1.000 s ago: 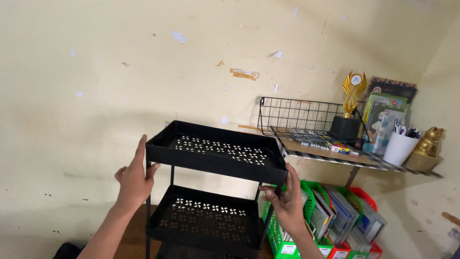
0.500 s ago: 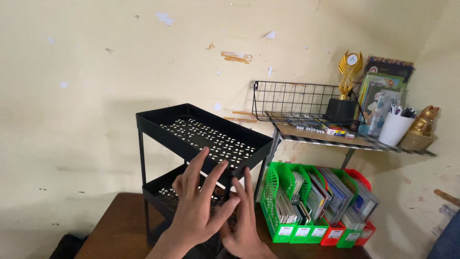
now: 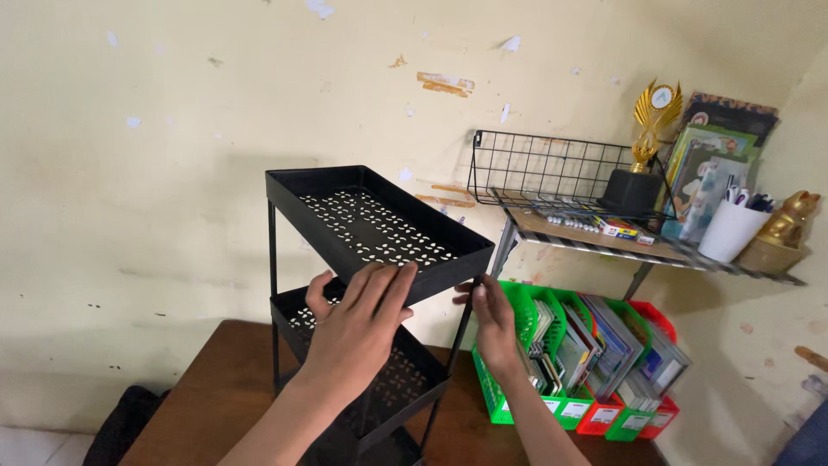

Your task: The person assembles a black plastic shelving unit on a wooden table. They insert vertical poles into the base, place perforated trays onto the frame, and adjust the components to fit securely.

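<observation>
Item: black metal rack (image 3: 371, 285), tiered, with punched-hole trays on thin upright rods; it stands on a brown wooden table (image 3: 216, 397) against a cream wall.
Top tray: (image 3: 379, 229) directly under and ahead of both hands, tilted corner-on to the viewer.
Left hand: (image 3: 354, 324) fingers spread and laid flat over the near rim of the top tray, not curled round it.
Right hand: (image 3: 493, 315) fingers straight and together, touching the tray's right corner by the rod; no pinch visible.
Lower tray: (image 3: 379, 375) below the left wrist, partly hidden by the forearm.
Handling: probably light and stiff sheet metal, smooth paint (may slide under flat palms); likely top-heavy on slim legs.
Best hold: the raised tray rims or the corner rods, one hand each side.
Right of the right hand: green and red file boxes (image 3: 595, 371) full of papers.
Above those: wall shelf (image 3: 655, 255) with wire basket (image 3: 543, 177), gold trophy (image 3: 651, 129), white cup (image 3: 729, 229).
</observation>
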